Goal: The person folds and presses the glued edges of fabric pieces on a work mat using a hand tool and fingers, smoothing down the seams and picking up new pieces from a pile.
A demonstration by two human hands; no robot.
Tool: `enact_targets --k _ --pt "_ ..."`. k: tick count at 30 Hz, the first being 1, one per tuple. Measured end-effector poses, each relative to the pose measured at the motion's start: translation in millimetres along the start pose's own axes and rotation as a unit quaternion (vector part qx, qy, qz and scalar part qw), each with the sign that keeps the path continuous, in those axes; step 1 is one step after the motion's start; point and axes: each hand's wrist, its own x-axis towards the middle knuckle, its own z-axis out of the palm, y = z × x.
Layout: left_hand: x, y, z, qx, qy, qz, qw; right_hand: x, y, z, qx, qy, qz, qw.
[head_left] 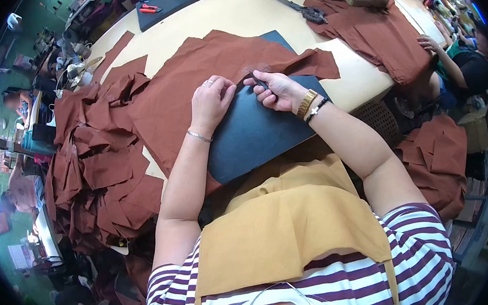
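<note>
Rust-brown cloth point(174, 98) lies spread over a dark blue board point(257, 133) at the table's near edge. My left hand point(212, 99), wearing a ring and a bracelet, is on the cloth by the board's left side, its fingers pinched together at the fabric's edge. Just right of it, my right hand point(276, 91) is closed around a small dark tool point(259, 81), whose tip points toward the cloth. What kind of tool it is, I cannot make out for certain.
A crumpled brown cloth pile point(103, 158) covers the left side. Large black scissors point(301, 9) lie near folded brown cloth point(373, 36). A red cutter point(149, 8) rests on another dark board point(178, 1). A person point(462, 69) sits at the far right, one hand on the folded cloth.
</note>
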Motion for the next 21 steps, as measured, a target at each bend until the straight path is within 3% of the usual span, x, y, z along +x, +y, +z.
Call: enact_targets --k 4,6,7,9,10,11,13,14,15,17,19,20,21 --pt "0 2 -2 0.003 -0.027 -0.013 1.0 -7 5 3 -0.001 0.024 -0.04 0.999" --pt "0 4 -6 -0.001 -0.062 -0.043 0.997 -22 8 4 -0.074 0.037 -0.104 0.991" --pt "1 5 -9 -0.129 -0.09 -0.129 0.979 -32 7 4 -0.11 0.045 -0.135 0.984" --pt "4 6 -17 -0.372 -0.143 -0.292 0.869 -51 -8 -10 -0.202 0.105 -0.232 0.946" --pt "7 -7 -26 -0.343 -0.195 -0.241 0.887 -61 -19 -23 -0.223 0.149 -0.276 0.923" --pt "10 -21 -39 -0.312 -0.243 -0.189 0.899 -66 -32 -42 -0.266 0.204 -0.328 0.883" --pt "10 -20 -72 -0.217 -0.305 -0.128 0.918 -66 -66 -112 -0.458 0.296 -0.423 0.724" --pt "7 -22 -84 -0.017 -0.286 0.015 0.958 -62 -81 -151 -0.525 0.36 -0.378 0.672" --pt "4 -28 -93 0.185 -0.251 0.155 0.937 -67 -91 -179 -0.593 0.398 -0.322 0.621" --pt "-3 -50 -91 0.137 -0.329 0.16 0.921 -70 -89 -203 -0.698 0.513 -0.298 0.402" --pt "-12 -59 -80 0.103 -0.35 0.118 0.924 -71 -83 -175 -0.684 0.461 -0.436 0.36" --pt "-11 -66 -65 0.115 -0.307 0.068 0.942 -70 -75 -150 -0.672 0.427 -0.5 0.341" --pt "-4 -68 -46 0.156 -0.248 -0.028 0.956 -65 -64 -121 -0.647 0.365 -0.527 0.413"
